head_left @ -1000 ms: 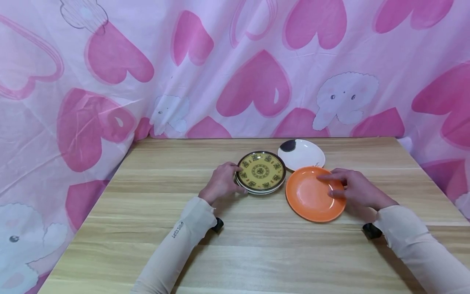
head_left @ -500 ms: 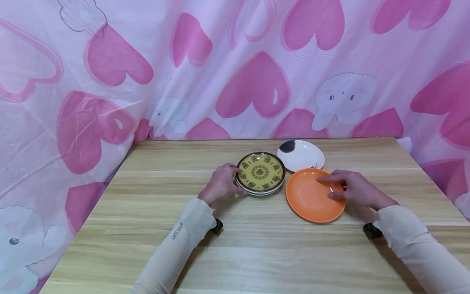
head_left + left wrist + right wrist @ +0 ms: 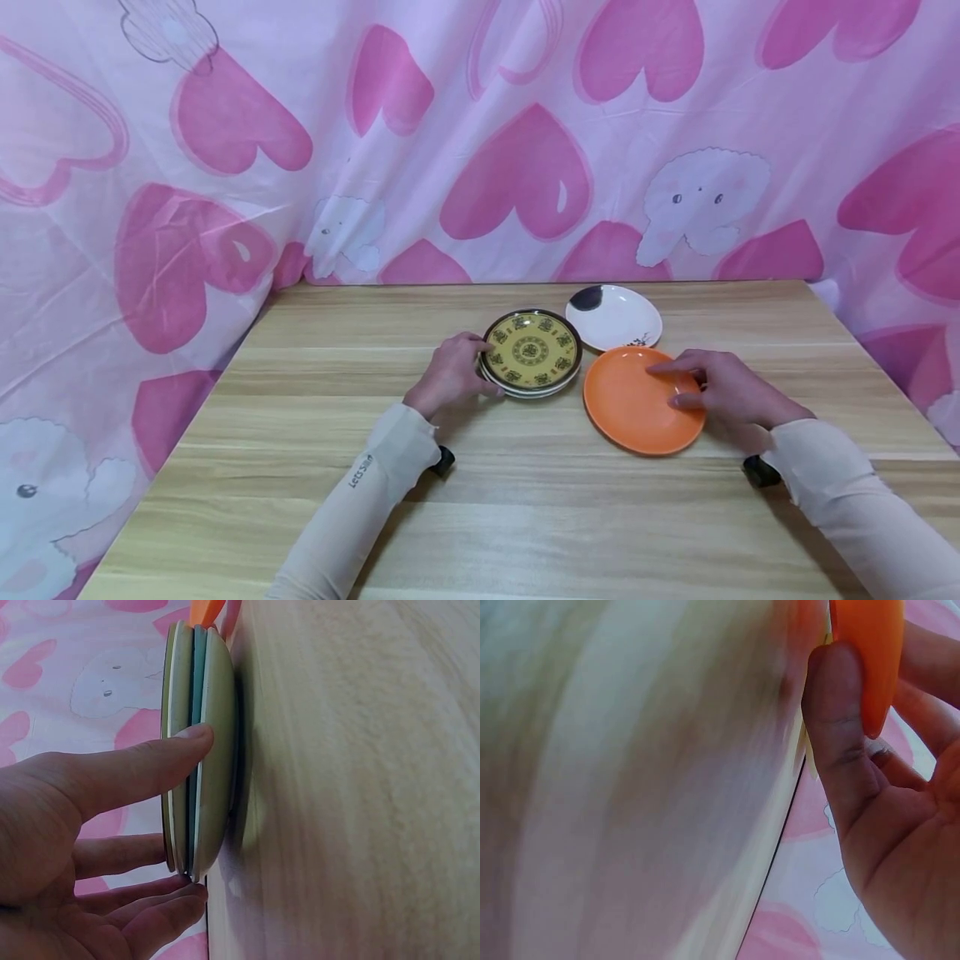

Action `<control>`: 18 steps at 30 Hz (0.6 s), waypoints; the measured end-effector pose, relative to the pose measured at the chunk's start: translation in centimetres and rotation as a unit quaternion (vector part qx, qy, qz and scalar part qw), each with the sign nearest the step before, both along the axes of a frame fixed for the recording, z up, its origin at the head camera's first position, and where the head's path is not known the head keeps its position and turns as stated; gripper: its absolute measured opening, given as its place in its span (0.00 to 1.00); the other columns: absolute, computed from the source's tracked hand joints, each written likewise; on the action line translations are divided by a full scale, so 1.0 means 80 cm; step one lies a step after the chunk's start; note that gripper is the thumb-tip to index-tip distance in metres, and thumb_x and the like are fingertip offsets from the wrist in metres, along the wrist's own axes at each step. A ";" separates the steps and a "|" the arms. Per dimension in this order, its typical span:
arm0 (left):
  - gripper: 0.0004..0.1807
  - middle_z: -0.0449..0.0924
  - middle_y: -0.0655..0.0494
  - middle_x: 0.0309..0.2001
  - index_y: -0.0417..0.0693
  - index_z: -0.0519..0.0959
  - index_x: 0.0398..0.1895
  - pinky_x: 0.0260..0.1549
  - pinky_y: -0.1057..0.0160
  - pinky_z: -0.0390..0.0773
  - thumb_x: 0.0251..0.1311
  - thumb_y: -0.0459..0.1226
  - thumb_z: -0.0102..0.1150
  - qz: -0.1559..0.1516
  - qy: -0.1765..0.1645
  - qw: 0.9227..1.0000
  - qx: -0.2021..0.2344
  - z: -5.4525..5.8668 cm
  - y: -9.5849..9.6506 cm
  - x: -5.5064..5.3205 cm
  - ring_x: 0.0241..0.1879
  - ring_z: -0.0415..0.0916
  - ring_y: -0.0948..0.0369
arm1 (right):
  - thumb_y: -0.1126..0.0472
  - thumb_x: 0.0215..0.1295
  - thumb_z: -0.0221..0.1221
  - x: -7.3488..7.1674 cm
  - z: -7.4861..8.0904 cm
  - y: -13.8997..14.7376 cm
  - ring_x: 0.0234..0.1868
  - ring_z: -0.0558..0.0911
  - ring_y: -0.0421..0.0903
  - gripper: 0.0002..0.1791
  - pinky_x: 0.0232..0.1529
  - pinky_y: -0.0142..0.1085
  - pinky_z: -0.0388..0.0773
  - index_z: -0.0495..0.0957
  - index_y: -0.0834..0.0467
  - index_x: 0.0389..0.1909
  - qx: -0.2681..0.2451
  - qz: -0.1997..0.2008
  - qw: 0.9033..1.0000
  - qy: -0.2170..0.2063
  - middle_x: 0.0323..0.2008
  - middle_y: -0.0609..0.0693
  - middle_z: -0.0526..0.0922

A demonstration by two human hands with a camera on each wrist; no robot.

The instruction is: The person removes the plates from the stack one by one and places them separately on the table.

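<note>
A small stack of plates (image 3: 217, 772) stands mid-table, topped by a yellow plate (image 3: 531, 351) with a dark brown rim and dark motifs. My left hand (image 3: 452, 373) grips the stack's left side, its thumb (image 3: 169, 765) against the lower plate and its fingers by the rim. To the right is a plain orange plate (image 3: 630, 408). My right hand (image 3: 731, 385) holds that plate's right edge, thumb and fingers at the rim; in the right wrist view the thumb (image 3: 836, 705) covers part of it. Behind the orange plate lies a white plate (image 3: 622, 317) with a black patch.
The wooden table (image 3: 315, 367) extends to both sides and in front of the plates. A pink curtain (image 3: 420, 167) with hearts and cartoon animals hangs along its back edge and left side.
The orange plate and my right hand have shifted slightly toward me, showing more of the white plate's front edge. My left hand and the stack look unmoved.
</note>
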State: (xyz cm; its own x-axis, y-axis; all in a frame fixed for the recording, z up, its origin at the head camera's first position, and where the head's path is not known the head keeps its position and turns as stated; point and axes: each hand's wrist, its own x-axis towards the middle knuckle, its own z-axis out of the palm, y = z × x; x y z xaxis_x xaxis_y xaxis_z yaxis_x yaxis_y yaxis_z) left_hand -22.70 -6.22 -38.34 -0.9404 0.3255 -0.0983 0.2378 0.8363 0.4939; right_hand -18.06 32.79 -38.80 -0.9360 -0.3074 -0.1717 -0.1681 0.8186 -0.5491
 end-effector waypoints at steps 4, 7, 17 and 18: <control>0.46 0.71 0.43 0.69 0.46 0.75 0.66 0.73 0.45 0.66 0.37 0.44 0.83 -0.001 0.001 1.000 0.002 0.000 0.000 0.000 0.69 0.68 0.44 | 0.57 0.58 0.71 0.001 0.001 0.001 0.47 0.75 0.48 0.28 0.40 0.25 0.76 0.80 0.47 0.61 0.009 0.000 1.000 -0.003 0.52 0.55 0.82; 0.46 0.71 0.43 0.69 0.46 0.75 0.66 0.73 0.45 0.66 0.37 0.44 0.84 -0.001 0.000 1.000 0.003 -0.001 -0.001 -0.001 0.69 0.68 0.44 | 0.56 0.58 0.71 0.001 0.001 0.000 0.47 0.75 0.48 0.28 0.41 0.26 0.77 0.80 0.47 0.62 0.009 0.001 1.000 -0.008 0.54 0.57 0.82; 0.47 0.71 0.44 0.69 0.47 0.75 0.66 0.73 0.46 0.66 0.36 0.44 0.84 0.003 0.000 1.000 -0.004 -0.001 0.000 -0.002 0.69 0.68 0.45 | 0.57 0.57 0.72 -0.003 -0.004 0.003 0.49 0.75 0.50 0.28 0.44 0.30 0.77 0.81 0.45 0.61 0.016 -0.006 1.000 -0.017 0.58 0.59 0.81; 0.47 0.71 0.44 0.69 0.47 0.75 0.66 0.73 0.46 0.66 0.36 0.44 0.84 0.003 0.000 1.000 -0.004 -0.001 0.000 -0.002 0.69 0.68 0.45 | 0.57 0.57 0.72 -0.004 -0.005 0.003 0.49 0.75 0.50 0.28 0.45 0.31 0.77 0.81 0.45 0.61 0.017 -0.007 1.000 -0.018 0.59 0.59 0.81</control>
